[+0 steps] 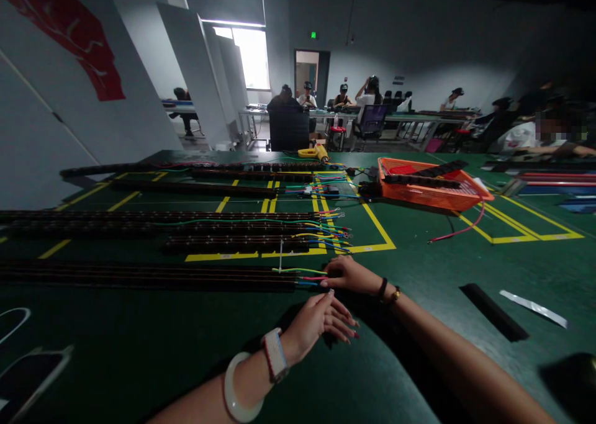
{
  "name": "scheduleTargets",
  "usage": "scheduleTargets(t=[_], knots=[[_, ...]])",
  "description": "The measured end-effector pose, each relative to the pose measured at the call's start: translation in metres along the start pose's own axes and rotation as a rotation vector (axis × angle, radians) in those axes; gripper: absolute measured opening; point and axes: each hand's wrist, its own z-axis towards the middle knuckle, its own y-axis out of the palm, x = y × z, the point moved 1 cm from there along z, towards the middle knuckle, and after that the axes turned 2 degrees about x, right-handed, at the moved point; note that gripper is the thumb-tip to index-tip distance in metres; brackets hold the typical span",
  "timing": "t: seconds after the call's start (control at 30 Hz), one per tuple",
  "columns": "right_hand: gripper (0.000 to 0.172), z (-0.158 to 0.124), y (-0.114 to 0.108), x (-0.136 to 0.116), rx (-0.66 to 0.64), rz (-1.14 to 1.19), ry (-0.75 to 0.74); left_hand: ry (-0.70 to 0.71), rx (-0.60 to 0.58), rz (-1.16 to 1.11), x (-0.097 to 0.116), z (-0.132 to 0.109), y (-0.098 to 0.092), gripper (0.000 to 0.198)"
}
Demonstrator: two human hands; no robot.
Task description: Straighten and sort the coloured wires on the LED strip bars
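Note:
My right hand (351,275) is closed on the ends of thin coloured wires (311,279), green-yellow, red and blue. They come out of the right end of a long dark strip bundle (153,276) lying flat on the table. Just in front of it, my left hand (316,324) is open, its fingers stretched to the right, with nothing in it that I can see. A thin white tie (280,256) stands up from the bundle near its wired end. Behind lie several similar dark strips (233,243) with coloured wires and metal lugs at their right ends.
Yellow tape lines (372,248) mark the green table (419,362). An orange basket (433,199) holding dark strips stands at the back right, near a yellow heat gun (316,153). A black strip (493,312) and a silvery strip (534,308) lie to the right. Several people sit beyond.

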Motion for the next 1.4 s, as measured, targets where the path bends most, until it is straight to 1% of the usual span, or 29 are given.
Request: scheduleTargets(t=[0.07,0.2,0.27,0.4,0.47,0.53,0.6,0.63,0.7,0.8,0.9,1.0,1.1,1.23,1.3,1.4], knots=[[0.041,0.000,0.000,-0.004,-0.004,0.004,-0.017,0.006,-0.002,0.001,0.000,0.000,0.000,0.045],[0.033,-0.001,0.000,-0.008,0.043,-0.016,-0.038,0.015,-0.012,0.002,-0.001,0.001,0.000,0.044],[0.028,-0.002,0.001,-0.008,0.044,-0.032,-0.061,0.016,-0.009,-0.008,0.000,0.000,0.001,0.042],[0.017,-0.003,0.003,-0.008,0.035,-0.051,-0.091,-0.002,0.010,-0.107,0.002,0.001,-0.001,0.034],[0.012,-0.004,0.003,-0.011,0.055,-0.105,-0.094,-0.029,0.008,-0.201,0.003,0.003,-0.003,0.032],[0.008,-0.004,0.003,-0.016,0.091,-0.200,-0.101,-0.067,-0.019,-0.279,0.003,0.006,-0.006,0.033],[0.010,-0.005,0.001,-0.024,0.124,-0.322,-0.110,-0.085,-0.042,-0.339,0.003,0.008,-0.009,0.036],[0.013,-0.005,0.000,-0.028,0.138,-0.386,-0.117,-0.074,-0.035,-0.375,0.002,0.009,-0.010,0.035],[0.018,-0.007,0.000,-0.037,0.144,-0.512,-0.150,-0.033,0.018,-0.457,0.002,0.010,-0.011,0.030],[0.016,-0.010,0.004,-0.049,0.120,-0.687,-0.238,0.041,0.119,-0.549,0.001,0.010,-0.012,0.021],[0.013,-0.014,0.011,-0.054,0.109,-0.811,-0.310,0.105,0.194,-0.556,-0.001,0.011,-0.012,0.011],[0.014,-0.017,0.018,-0.056,0.121,-0.877,-0.316,0.115,0.237,-0.531,-0.001,0.014,-0.012,0.008],[0.017,-0.020,0.024,-0.058,0.124,-0.870,-0.281,0.111,0.253,-0.547,-0.002,0.017,-0.013,0.007],[0.030,-0.028,0.027,-0.061,0.164,-0.751,-0.207,0.112,0.223,-0.577,-0.003,0.019,-0.014,0.007],[0.034,-0.031,0.022,-0.061,0.173,-0.666,-0.193,0.116,0.198,-0.581,-0.003,0.019,-0.014,0.010],[0.037,-0.033,0.003,-0.060,0.162,-0.543,-0.180,0.101,0.155,-0.562,-0.002,0.018,-0.013,0.013]])
